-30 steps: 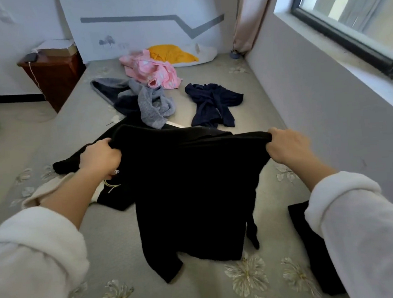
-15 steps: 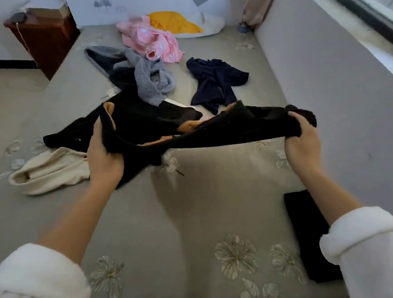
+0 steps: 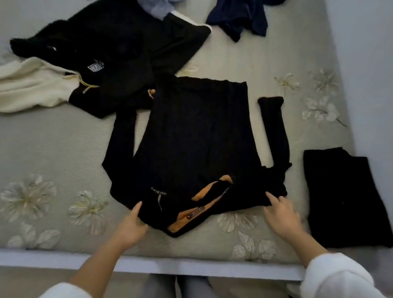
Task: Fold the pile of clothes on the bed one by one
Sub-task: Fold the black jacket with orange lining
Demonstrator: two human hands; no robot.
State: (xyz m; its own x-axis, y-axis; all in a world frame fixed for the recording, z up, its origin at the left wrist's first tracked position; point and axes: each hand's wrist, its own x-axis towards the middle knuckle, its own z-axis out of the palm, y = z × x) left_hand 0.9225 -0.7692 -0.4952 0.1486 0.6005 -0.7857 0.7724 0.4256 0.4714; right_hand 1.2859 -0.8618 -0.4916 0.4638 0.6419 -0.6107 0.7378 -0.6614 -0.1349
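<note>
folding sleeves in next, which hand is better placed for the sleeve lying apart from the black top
Right, likely. The right hand touches the black long-sleeved knit top at the shoulder whose sleeve lies apart, grey flowered bedsheet showing between. The left hand is at the far shoulder.

left hand (image 3: pixel 129 227), right hand (image 3: pixel 282 216), both reaching forward
</note>
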